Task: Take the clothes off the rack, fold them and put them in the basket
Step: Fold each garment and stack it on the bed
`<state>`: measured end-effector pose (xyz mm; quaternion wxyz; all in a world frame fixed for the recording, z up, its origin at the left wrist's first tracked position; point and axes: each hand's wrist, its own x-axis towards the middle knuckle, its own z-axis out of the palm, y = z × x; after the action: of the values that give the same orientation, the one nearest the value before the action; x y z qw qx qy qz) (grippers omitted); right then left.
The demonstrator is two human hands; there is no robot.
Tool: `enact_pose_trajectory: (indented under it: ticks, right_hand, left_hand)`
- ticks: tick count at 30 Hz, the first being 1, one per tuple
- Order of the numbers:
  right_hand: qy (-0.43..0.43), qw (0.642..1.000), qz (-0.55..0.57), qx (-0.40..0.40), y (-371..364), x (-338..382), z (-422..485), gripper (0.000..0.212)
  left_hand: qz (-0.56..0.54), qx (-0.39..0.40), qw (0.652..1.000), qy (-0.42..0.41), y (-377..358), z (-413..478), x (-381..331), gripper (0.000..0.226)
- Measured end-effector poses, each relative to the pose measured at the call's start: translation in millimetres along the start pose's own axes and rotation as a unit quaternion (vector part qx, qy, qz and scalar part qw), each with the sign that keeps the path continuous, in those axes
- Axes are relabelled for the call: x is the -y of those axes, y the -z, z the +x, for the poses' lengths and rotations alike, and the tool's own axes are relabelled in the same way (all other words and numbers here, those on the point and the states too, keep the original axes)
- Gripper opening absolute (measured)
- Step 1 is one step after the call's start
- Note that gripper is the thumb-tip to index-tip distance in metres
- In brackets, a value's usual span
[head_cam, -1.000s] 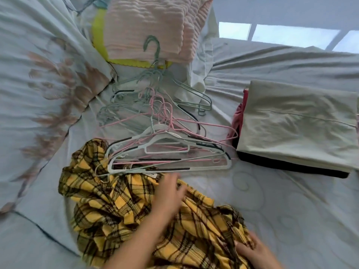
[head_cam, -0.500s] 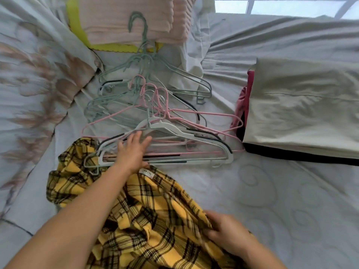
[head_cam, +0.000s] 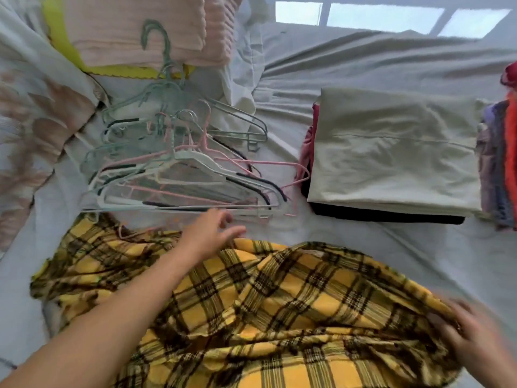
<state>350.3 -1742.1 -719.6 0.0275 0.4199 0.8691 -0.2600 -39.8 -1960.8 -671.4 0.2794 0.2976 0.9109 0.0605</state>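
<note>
The right hand (head_cam: pixel 472 343), at 4 o'clock, is smeared by motion blur — its grip on the yellow plaid garment (head_cam: pixel 279 303) shows only roughly, and the fingers cannot be counted. The garment runs off the bottom edge at 6 o'clock, so its full shape cannot be told. The left hand (head_cam: pixel 208 233) is slightly blurred at the fingertips. At 3 o'clock a stack of colourful folded clothes (head_cam: pixel 500 163) is cut by the right edge. Under the beige folded cloth (head_cam: pixel 391 152) a dark piece and a pink one are mostly hidden. The pink ribbed cloth (head_cam: pixel 145 26) at 11 o'clock is cropped by the top edge.
</note>
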Motion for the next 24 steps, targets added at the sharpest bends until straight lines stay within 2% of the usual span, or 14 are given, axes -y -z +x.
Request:
enact_pose_trajectory:
  ticks: [2, 3, 5, 8, 9, 11, 12, 14, 15, 17, 19, 21, 23, 24]
  right_hand:
    - [-0.081, 0.996, -0.017, 0.016, 19.5, 32.9, 5.4, 0.049]
    - [-0.099, 0.995, -0.018, 0.021, 17.4, 41.8, 2.2, 0.047]
    - [-0.111, 0.993, -0.049, -0.006, 18.7, 47.5, -6.8, 0.023]
    - [-0.131, 0.990, -0.046, -0.037, 23.1, 55.5, -14.4, 0.020]
    - [-0.130, 0.989, -0.045, -0.050, 24.0, 58.4, -15.3, 0.019]
    - [-0.101, 0.991, -0.056, -0.069, 28.2, 65.2, -13.2, 0.018]
    - [-0.083, 0.993, -0.051, -0.074, 30.4, 70.2, -11.1, 0.018]
    - [-0.059, 0.995, -0.032, -0.076, 31.1, 80.1, -8.6, 0.016]
    - [-0.068, 0.995, -0.023, -0.073, 32.9, 83.6, -7.8, 0.015]
    - [-0.108, 0.992, -0.005, -0.066, 37.5, 81.5, -7.3, 0.013]
    - [-0.134, 0.989, -0.001, -0.068, 44.8, 70.6, -9.7, 0.013]
    - [-0.139, 0.989, 0.011, -0.051, 54.7, 66.2, -12.6, 0.015]
    - [-0.121, 0.991, 0.064, 0.005, 59.6, 72.6, -13.5, 0.026]
    - [-0.123, 0.985, 0.112, 0.040, 60.1, 80.3, -14.9, 0.028]
  left_hand:
    - [0.063, 0.149, 0.986, -0.031, -37.8, -35.3, -23.4, 0.074]
    - [0.110, 0.163, 0.979, -0.050, -56.2, -53.5, -31.5, 0.078]
    - [0.144, 0.080, 0.985, -0.049, -77.4, -63.8, -27.1, 0.066]
    - [0.114, -0.010, 0.993, -0.031, -80.6, -59.1, -25.7, 0.046]
    - [0.114, -0.002, 0.993, -0.021, -80.0, -56.9, -29.7, 0.051]
    - [0.126, 0.076, 0.989, 0.012, -81.6, -52.6, -41.3, 0.070]
    - [0.138, 0.106, 0.984, 0.023, -85.3, -50.6, -46.1, 0.069]
    - [0.153, 0.117, 0.981, 0.027, -86.9, -50.7, -53.4, 0.044]
    - [0.114, 0.098, 0.988, 0.037, -83.7, -49.9, -54.8, 0.034]
    - [0.006, 0.079, 0.995, 0.060, -70.4, -46.5, -47.6, 0.027]
    - [-0.033, 0.086, 0.994, 0.061, -47.3, -46.3, -32.7, 0.023]
    - [0.053, 0.076, 0.994, 0.066, -22.7, -48.1, -12.0, 0.026]
    - [0.170, 0.063, 0.982, 0.059, -2.6, -54.1, 3.3, 0.027]
    - [0.163, 0.043, 0.984, 0.058, 5.0, -59.4, 7.9, 0.024]
